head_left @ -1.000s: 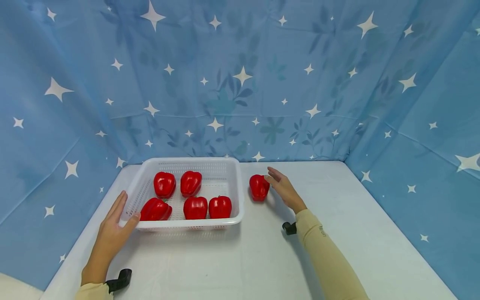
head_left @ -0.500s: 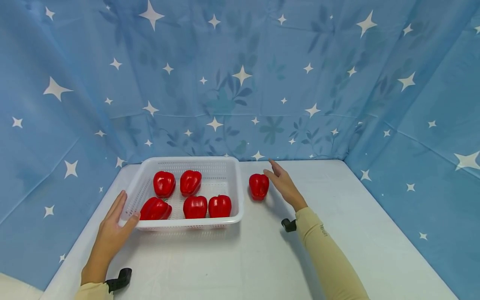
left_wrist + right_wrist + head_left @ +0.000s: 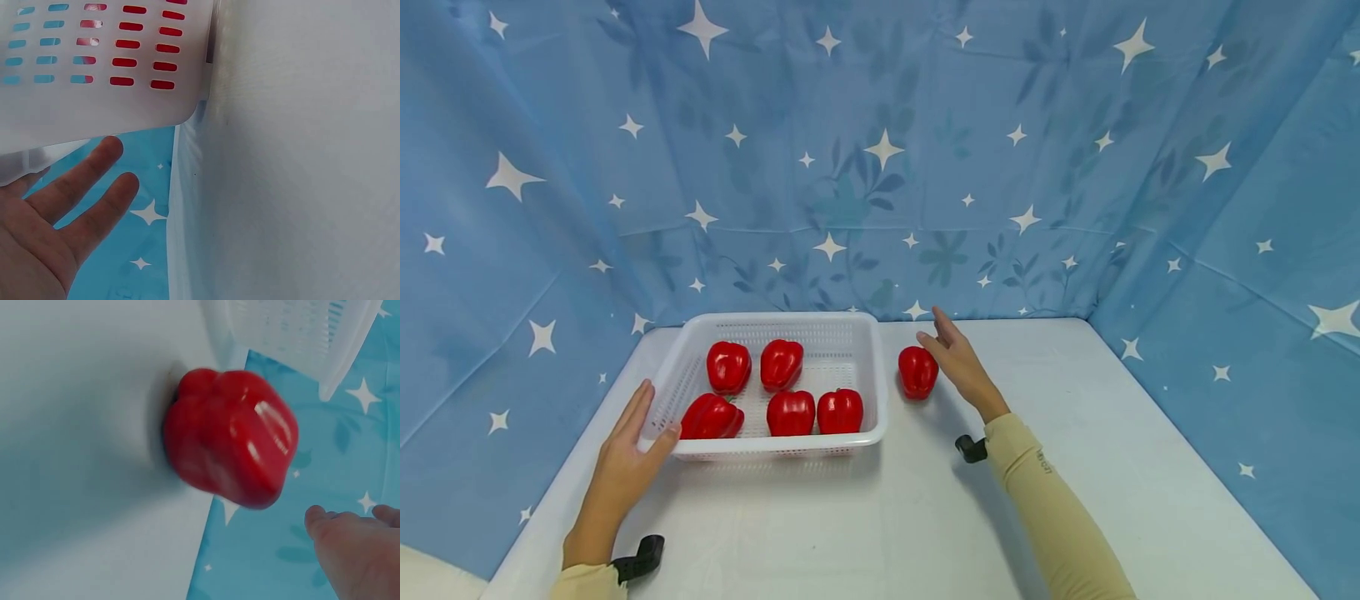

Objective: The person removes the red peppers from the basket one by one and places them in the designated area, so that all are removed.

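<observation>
My left hand [image 3: 625,462] rests at the near left corner of a white slotted basket [image 3: 775,444], thumb over its rim and the other fingers along the outside. In the left wrist view its fingers [image 3: 100,209] are extended beside the basket wall [image 3: 100,109]. Several red bell peppers lie inside, among them a tilted bell pepper [image 3: 711,417] by the thumb. Just right of the basket, one more bell pepper [image 3: 917,372] sits on the table. Above and behind it hovers my right hand [image 3: 961,367], fingers extended; the right wrist view shows a gap between the hand [image 3: 359,550] and that pepper [image 3: 231,434].
A white cloth covers the table [image 3: 1120,467]. Its far edge meets a blue curtain [image 3: 880,167] with white stars, which also runs along both sides. A black wrist camera [image 3: 972,449] sticks out from the right sleeve.
My right hand has lifted slightly off the pepper's side and shifted a little left and back, over its top. The left hand, basket and peppers hold their places.
</observation>
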`<state>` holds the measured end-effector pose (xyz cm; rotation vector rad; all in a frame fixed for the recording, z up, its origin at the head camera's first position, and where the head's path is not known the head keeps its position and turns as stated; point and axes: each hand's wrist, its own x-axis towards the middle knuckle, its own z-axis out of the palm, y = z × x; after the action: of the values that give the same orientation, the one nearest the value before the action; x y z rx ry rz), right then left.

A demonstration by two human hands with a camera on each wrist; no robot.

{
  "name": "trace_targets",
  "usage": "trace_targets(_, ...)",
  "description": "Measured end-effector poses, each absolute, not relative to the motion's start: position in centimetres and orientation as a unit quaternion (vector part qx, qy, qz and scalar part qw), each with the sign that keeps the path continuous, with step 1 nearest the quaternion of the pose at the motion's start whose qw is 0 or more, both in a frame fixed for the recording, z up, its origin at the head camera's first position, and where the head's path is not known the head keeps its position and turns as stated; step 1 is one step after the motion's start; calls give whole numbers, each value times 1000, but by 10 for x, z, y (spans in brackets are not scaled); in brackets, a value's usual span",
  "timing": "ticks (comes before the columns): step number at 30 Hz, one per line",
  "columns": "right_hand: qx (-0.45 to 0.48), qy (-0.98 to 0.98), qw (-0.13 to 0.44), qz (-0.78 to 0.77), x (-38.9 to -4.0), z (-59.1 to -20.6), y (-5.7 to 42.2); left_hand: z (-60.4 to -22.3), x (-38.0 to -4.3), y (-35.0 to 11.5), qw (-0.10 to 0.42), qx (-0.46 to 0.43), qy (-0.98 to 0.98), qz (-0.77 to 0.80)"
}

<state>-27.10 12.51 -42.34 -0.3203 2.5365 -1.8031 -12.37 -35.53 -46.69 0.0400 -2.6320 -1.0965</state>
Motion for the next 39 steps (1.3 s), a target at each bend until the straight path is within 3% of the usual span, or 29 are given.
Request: trace_targets(39,-212,808,58,-546,-228,-408,46,-464,-123,-354,137,14,-912,-387)
